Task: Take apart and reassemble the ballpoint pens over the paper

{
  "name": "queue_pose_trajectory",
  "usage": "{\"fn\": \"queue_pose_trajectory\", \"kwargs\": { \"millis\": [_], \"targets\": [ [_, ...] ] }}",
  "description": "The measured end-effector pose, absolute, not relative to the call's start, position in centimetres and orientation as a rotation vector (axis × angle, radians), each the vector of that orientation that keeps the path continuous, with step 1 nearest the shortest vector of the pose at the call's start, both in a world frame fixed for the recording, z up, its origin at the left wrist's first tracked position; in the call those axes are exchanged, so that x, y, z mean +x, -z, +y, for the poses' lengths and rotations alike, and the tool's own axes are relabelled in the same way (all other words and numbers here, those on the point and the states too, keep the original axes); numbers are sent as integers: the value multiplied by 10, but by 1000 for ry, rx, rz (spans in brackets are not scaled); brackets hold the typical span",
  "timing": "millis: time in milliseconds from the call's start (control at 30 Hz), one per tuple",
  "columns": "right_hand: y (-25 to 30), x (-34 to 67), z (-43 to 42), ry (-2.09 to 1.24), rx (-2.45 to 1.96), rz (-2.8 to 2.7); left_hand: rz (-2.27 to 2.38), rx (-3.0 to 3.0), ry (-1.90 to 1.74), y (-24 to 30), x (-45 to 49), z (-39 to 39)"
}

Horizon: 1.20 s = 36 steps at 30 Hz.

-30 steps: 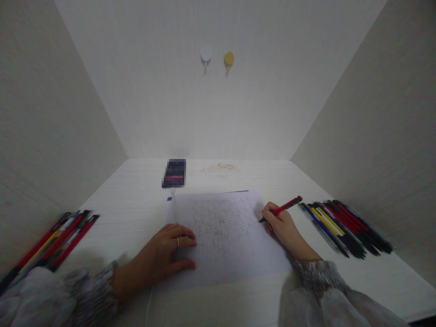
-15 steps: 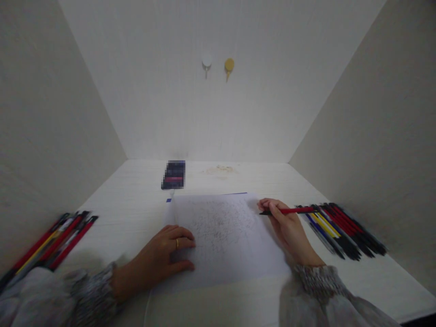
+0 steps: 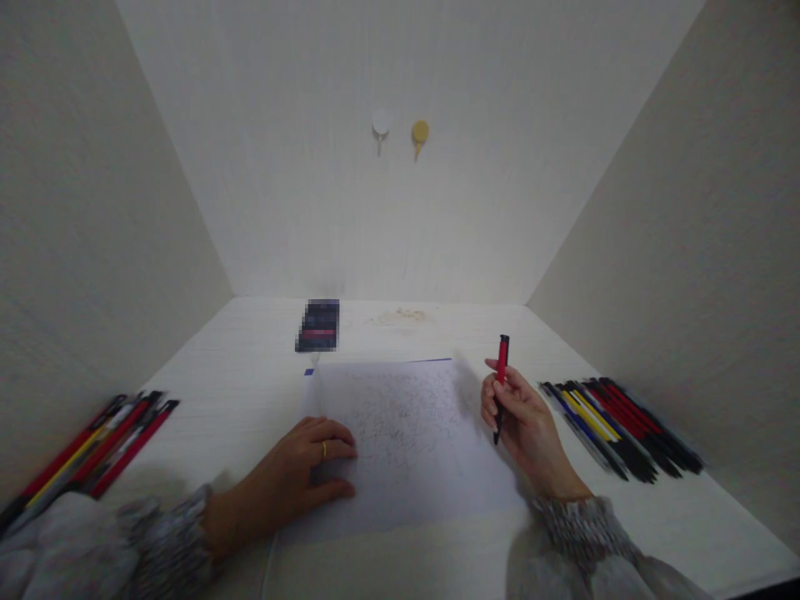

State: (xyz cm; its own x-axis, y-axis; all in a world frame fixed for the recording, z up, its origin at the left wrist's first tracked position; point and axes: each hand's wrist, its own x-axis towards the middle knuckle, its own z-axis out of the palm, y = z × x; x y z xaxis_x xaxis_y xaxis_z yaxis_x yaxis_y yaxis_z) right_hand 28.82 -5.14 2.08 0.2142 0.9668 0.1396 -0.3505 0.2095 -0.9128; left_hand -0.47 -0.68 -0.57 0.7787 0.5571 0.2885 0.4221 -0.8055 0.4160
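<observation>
The right hand (image 3: 525,421) is clamping its grip on a red pen (image 3: 501,371), tip off the scribble-covered sheet (image 3: 412,433). The left hand (image 3: 293,475) is lying flat on the sheet, grip apart, with more pens (image 3: 618,421) lying unused just beside the right hand.

a plain writing booth, like a study carrel: a white wood-grain desk top (image 3: 250,367) is boxed in by a bare off-white back wall (image 3: 400,225), a pale left side panel (image 3: 93,250) and a pale right side panel (image 3: 687,250). a small round white hook (image 3: 380,123) and a small round yellow hook (image 3: 420,132) sit high on the back wall. a white sheet of paper covered in faint scribbles (image 3: 425,450) lies mid-desk between a left row of red, black and yellow plastic pens (image 3: 93,450) and a right row of blue, yellow, red and black plastic pens (image 3: 618,425).
</observation>
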Motion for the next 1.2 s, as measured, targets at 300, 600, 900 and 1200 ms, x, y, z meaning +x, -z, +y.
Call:
{"fn": "queue_pose_trajectory", "kwargs": {
  "millis": [300, 600, 900, 1200],
  "targets": [
    [-22, 297, -51, -1229, -692, -684, 737, 2656, -596, 7, -6, -5],
    [-23, 305, -56, -1344, -486, -631, 750, 2661, -535, 10, -6, -4],
    [-19, 308, -50, -1313, -507, -572, 743, 2660, -564, 8, -6, -5],
    [-3, 304, -39, -1225, -859, -518, 758, 2686, -603, 2, -3, -8]
  ]
}}
